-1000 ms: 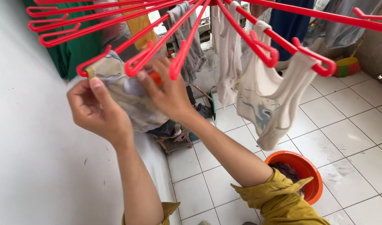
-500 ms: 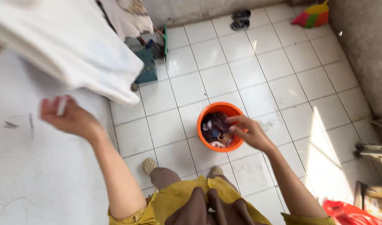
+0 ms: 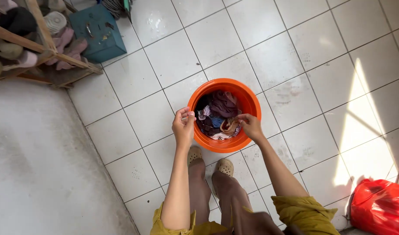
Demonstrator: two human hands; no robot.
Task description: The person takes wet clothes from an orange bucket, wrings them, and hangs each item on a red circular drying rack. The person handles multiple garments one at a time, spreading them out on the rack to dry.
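An orange bucket (image 3: 251, 104) stands on the white tiled floor just in front of my feet, holding a heap of damp clothes (image 3: 218, 114) in purple, blue and tan. My left hand (image 3: 183, 125) hovers at the bucket's left rim with the fingers curled; whether it pinches anything I cannot make out. My right hand (image 3: 250, 125) reaches into the bucket from the right, and its fingers pinch a tan piece of cloth (image 3: 229, 126) on the heap.
A grey wall (image 3: 38, 165) runs down the left. At top left stand a wooden rack (image 3: 43, 43) with shoes and a teal box (image 3: 99, 32). A red plastic bag (image 3: 380, 206) lies at bottom right. Sunlight falls across the tiles (image 3: 360, 113) to the right.
My view has dropped from the red drying rack to the floor. Both hands came down from the hung cloth to the bucket, the right one reaching into the clothes.
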